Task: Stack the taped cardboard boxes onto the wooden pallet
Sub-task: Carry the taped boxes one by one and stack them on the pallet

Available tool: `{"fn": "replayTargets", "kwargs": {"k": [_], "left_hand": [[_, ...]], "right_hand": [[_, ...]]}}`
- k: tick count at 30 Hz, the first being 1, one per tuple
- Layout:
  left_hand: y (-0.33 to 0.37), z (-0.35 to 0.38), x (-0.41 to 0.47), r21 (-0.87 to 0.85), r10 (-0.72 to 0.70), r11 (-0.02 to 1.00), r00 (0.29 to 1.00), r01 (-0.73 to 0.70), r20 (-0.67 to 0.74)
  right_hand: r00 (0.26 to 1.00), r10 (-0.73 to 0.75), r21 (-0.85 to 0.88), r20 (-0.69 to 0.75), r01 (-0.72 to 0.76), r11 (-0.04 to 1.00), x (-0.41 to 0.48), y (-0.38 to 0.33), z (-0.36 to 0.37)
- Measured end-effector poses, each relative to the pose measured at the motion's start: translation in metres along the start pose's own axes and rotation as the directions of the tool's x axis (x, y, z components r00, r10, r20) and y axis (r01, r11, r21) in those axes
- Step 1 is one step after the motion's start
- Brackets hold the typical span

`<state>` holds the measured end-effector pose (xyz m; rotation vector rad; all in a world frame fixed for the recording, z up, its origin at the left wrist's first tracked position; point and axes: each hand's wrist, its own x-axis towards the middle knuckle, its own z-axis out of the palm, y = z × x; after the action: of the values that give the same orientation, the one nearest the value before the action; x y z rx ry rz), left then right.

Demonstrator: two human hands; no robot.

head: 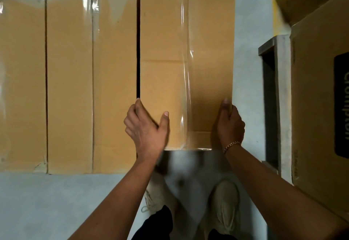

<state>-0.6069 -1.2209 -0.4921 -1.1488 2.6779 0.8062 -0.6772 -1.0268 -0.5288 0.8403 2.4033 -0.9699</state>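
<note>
A long brown cardboard box (164,41), sealed down its middle with clear tape, is held in front of me, its near end raised above the floor. My left hand (145,130) grips its near left corner, thumb on top and fingers down the side. My right hand (231,124), with a gold bracelet at the wrist, grips the near right edge. To the left, taped boxes (69,81) lie side by side, close against the held one. No wooden pallet shows in this view.
A large brown carton with a black label (319,96) stands at the right, another box above it. A grey metal frame (273,98) lies between that carton and the held box. Grey floor (47,202) spreads below; my beige shoes (224,205) stand under the box's near end.
</note>
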Motion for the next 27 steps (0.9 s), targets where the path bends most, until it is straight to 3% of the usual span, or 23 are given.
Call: {"fn": "replayTargets", "kwargs": {"k": [5, 12, 19, 27], "left_hand": [[0.0, -0.005, 0.009, -0.148, 0.011, 0.989, 0.998, -0.001, 0.065], [-0.002, -0.012, 0.021, -0.341, -0.204, 0.893, 0.94, 0.293, 0.273], [0.025, -0.064, -0.008, -0.313, -0.155, 0.916, 0.94, 0.252, 0.304], [0.122, -0.217, -0.089, -0.326, -0.078, 0.928, 0.948, 0.182, 0.308]], "right_hand": [[1.0, -0.012, 0.031, 0.015, 0.011, 0.999, 0.007, 0.005, -0.011], [0.961, -0.026, 0.179, 0.275, -0.025, 0.983, 0.009, 0.002, -0.026], [0.946, -0.015, 0.26, 0.325, -0.074, 0.963, -0.035, -0.007, -0.079], [0.94, -0.054, 0.342, 0.337, -0.069, 0.937, -0.145, -0.059, -0.229]]}}
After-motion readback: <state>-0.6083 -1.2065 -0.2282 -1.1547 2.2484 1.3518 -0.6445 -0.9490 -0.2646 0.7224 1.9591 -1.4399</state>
